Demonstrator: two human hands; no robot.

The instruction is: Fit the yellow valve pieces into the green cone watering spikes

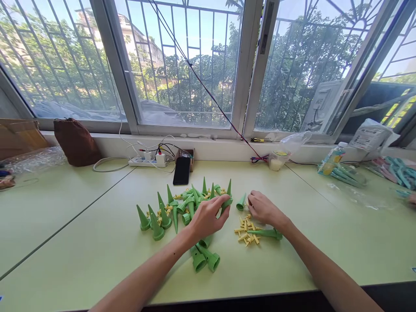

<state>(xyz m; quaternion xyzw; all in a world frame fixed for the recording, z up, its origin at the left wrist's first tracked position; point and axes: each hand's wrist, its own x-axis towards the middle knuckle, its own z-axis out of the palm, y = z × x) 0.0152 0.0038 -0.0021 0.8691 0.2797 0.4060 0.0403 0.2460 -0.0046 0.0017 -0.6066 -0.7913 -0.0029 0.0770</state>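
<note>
Green cone [228, 202] is clamped in the left hand [208, 216]; the right hand [264, 208], grip indiscernible, is at the far side of yellow pieces [247, 228].

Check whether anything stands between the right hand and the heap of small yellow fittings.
Nothing visible does: the small yellow fittings lie just on the near side of the right hand. A green spike reaches into the heap from the right, but not between them.

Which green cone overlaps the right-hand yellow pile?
The green cone below the right hand, lying with its tip pointing left; the other cones sit outside that yellow pile.
</note>
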